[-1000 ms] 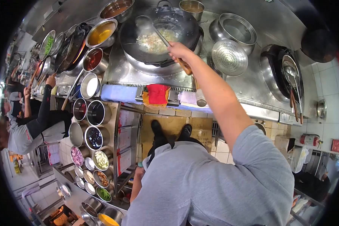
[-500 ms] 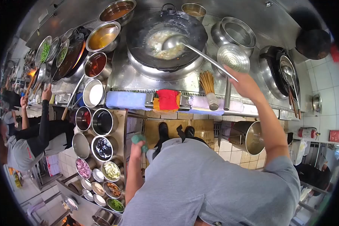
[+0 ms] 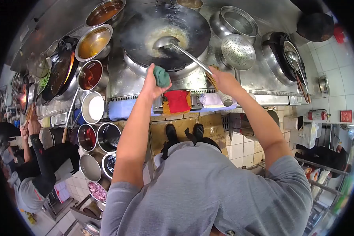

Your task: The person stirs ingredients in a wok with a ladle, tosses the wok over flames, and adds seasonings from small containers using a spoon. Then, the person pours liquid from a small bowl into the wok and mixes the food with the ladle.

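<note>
My right hand (image 3: 225,82) is closed round the handle of a long metal ladle (image 3: 167,41). The ladle's bowl rests in a large black wok (image 3: 133,29), in the pale bubbling liquid (image 3: 181,33), and steam rises there. In my left hand (image 3: 151,84) is a bunched green cloth (image 3: 161,77), just off the wok's near rim. Under my right hand lies a bamboo brush (image 3: 223,97) with a wrapped end, partly hidden. A perforated skimmer (image 3: 238,52) sits to the right of the wok.
Left of the wok stand bowls of orange liquid (image 3: 93,44), red sauce (image 3: 91,76) and white contents (image 3: 93,107). A red cloth (image 3: 177,103) hangs at the stove's front edge. A co-worker (image 3: 39,169) works at far left. Another wok (image 3: 273,59) stands at right.
My left hand has come up from beside my body with the green cloth to the wok's near rim. The ladle's bowl has turned over in the wok. The liquid looks less and steam is thicker.
</note>
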`<state>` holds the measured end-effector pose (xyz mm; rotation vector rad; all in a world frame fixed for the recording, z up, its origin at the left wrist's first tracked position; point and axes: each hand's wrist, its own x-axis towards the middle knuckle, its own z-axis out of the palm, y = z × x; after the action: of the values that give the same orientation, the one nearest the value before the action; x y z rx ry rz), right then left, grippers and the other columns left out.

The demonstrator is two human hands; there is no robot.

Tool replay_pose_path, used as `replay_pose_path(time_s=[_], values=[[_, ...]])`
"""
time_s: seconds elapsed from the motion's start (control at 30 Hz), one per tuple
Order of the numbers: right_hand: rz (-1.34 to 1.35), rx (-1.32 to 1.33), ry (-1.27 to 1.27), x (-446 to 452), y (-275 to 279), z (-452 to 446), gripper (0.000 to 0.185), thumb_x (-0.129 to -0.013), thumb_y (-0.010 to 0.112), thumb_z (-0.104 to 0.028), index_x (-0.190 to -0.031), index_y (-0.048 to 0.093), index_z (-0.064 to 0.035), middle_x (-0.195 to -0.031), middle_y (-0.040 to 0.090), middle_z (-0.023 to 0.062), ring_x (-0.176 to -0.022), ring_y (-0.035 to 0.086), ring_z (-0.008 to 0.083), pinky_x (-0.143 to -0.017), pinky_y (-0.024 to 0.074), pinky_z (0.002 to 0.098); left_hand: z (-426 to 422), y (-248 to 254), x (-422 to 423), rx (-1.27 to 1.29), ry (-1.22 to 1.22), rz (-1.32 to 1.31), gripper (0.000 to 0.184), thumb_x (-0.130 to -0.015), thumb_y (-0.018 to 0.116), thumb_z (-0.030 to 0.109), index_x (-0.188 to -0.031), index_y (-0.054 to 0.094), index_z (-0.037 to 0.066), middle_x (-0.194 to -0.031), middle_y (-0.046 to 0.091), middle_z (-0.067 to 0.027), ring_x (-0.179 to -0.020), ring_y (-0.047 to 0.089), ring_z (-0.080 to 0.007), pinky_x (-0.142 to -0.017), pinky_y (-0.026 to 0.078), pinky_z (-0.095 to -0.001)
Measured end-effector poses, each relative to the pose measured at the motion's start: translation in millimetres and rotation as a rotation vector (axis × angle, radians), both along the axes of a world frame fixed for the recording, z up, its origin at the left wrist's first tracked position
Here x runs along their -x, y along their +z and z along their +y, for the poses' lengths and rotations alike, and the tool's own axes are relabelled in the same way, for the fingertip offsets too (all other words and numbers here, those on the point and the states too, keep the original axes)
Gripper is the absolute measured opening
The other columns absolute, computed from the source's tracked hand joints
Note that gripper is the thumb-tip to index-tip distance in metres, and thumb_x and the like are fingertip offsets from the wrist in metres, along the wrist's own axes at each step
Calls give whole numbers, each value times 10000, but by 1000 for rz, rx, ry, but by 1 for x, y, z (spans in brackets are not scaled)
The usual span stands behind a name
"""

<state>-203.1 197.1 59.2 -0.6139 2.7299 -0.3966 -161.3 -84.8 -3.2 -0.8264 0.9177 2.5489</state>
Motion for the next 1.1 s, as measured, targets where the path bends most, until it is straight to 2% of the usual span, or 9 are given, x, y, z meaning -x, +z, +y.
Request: replay_pose_path(time_s=[0.13,0.4,0.6,0.73,0.8,0.87,0.93,0.97,1.1], values=[[106,60,15,25,-25,-28,413,-941,397,-209,-1342,396,-112,-927,619,230,-871,593,393,-750,464,485,3,3,17,68,-60,-60,536,-796,557,584,-946,503,72,-832,550,-110,-710,575,-233,-685,527,-397],[222,0,-84,44,-41,-54,409,-945,391,-258,-1346,407,-176,-942,622,213,-861,605,387,-752,473,484,14,-10,46,-14,70,-212,167,-820,594,178,-909,509,65,-850,538,-87,-801,554,-243,-809,520,-454],[74,-90,-197,-2,-27,-27,419,-941,395,-236,-1352,395,-156,-915,628,210,-843,606,394,-743,463,499,19,-24,51,28,122,-179,128,-821,588,170,-858,512,73,-842,535,-72,-776,548,-232,-810,520,-439],[228,329,38,8,-26,2,368,-934,428,-219,-1278,482,-100,-831,624,230,-799,614,379,-713,469,478,14,-7,35,26,57,-154,167,-829,601,206,-886,518,73,-856,544,-74,-777,547,-237,-814,518,-444],[-363,396,-501,7,20,-12,338,-934,423,-226,-1221,532,-85,-842,620,246,-819,613,386,-725,471,470,24,35,21,7,107,-208,211,-834,613,235,-923,524,66,-878,555,-91,-788,552,-245,-809,521,-447],[-212,380,-440,15,5,-24,344,-928,417,-218,-1207,515,-42,-885,616,261,-839,608,406,-755,467,474,23,10,35,3,71,-198,209,-835,600,221,-940,523,57,-889,558,-103,-801,558,-251,-806,524,-448],[284,336,-301,29,-38,-30,352,-924,415,-218,-1190,493,-1,-898,614,260,-841,605,415,-760,470,475,26,-14,47,-2,41,-176,210,-836,586,208,-956,522,48,-901,561,-116,-814,563,-256,-803,526,-449],[105,269,-287,25,-34,-38,366,-923,408,-217,-1193,467,23,-936,610,263,-874,588,432,-791,458,484,27,-20,51,-11,50,-164,180,-831,567,180,-941,523,45,-886,561,-119,-808,567,-255,-794,530,-445],[-471,570,-393,1,-10,-49,379,-936,444,-261,-1206,475,3,-746,602,138,-560,592,228,-514,488,361,24,-29,50,-1,106,-137,96,-797,524,108,-871,525,47,-808,566,-100,-718,563,-230,-700,534,-399]])
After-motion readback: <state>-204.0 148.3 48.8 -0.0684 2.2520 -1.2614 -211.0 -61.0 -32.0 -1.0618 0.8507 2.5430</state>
